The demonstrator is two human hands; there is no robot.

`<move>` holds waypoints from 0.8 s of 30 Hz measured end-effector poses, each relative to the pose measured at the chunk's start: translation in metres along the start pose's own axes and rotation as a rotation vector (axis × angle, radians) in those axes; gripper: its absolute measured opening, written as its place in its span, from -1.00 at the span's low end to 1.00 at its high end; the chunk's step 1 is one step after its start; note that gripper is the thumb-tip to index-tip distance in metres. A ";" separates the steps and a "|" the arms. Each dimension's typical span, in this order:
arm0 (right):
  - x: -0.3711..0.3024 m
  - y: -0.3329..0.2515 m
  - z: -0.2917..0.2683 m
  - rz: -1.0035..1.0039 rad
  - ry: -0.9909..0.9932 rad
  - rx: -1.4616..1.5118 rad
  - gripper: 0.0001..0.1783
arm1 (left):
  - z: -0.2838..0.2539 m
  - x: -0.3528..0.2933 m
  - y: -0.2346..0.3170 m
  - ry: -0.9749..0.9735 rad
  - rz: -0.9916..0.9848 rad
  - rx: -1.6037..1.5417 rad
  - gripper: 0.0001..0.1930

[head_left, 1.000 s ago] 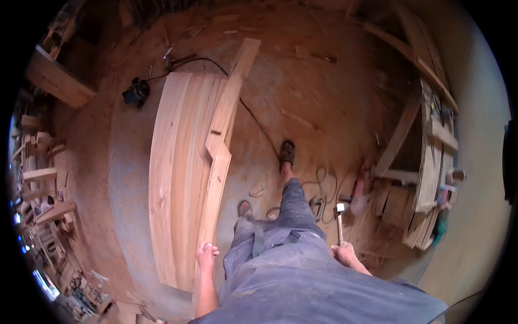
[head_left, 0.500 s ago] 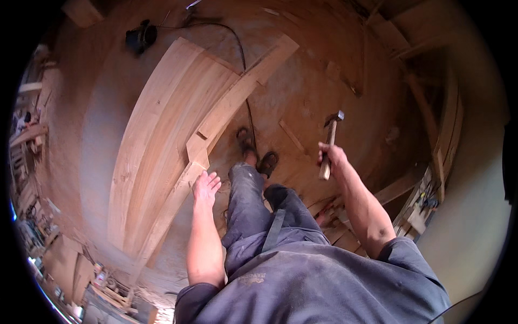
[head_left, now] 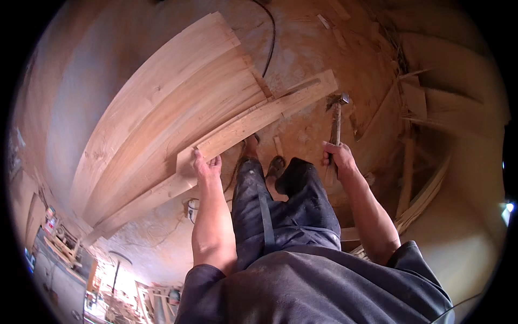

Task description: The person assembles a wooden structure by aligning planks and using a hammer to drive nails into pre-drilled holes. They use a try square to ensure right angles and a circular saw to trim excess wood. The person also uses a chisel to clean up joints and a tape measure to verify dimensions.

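Observation:
My right hand (head_left: 340, 155) is wrapped round the wooden handle of a hammer (head_left: 336, 124), its metal head pointing up and away from me. To the left, my left hand (head_left: 206, 164) grips the near edge of a long pale wooden beam (head_left: 270, 119), close to a notched joint. Beyond that joint, toward the lower left, runs another length of timber (head_left: 145, 202). Both lie along the near side of a wide panel of joined boards (head_left: 156, 102). Part of my left fingers is hidden behind the hand.
My legs and a sandalled foot (head_left: 276, 166) are just below the beam. A dark cable (head_left: 271, 38) crosses the floor behind the panel. Planks (head_left: 407, 173) lean along the right wall. A cluttered workbench (head_left: 59, 264) stands at the lower left.
My left hand, spread beside the joint before, has closed on the beam's edge. The hammer stays in my right hand. The view has turned, so the panel and beam appear at a flatter angle.

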State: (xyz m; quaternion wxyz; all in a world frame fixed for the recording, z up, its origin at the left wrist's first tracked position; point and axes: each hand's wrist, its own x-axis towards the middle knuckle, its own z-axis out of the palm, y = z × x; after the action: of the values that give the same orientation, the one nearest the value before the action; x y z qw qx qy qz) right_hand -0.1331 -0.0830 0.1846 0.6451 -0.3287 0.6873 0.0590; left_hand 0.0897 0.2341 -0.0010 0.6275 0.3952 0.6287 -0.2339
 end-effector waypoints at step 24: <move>0.075 -0.239 0.002 -0.543 -0.178 -1.450 -0.55 | 0.135 0.052 -0.002 0.520 0.862 1.285 -0.27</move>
State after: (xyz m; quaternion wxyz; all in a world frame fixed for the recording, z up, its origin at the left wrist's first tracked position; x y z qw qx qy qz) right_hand -0.0018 -0.2956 0.1965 0.3138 -0.8190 0.3182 0.3599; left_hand 0.1754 0.1369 -0.0658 0.1474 0.9267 0.2903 -0.1878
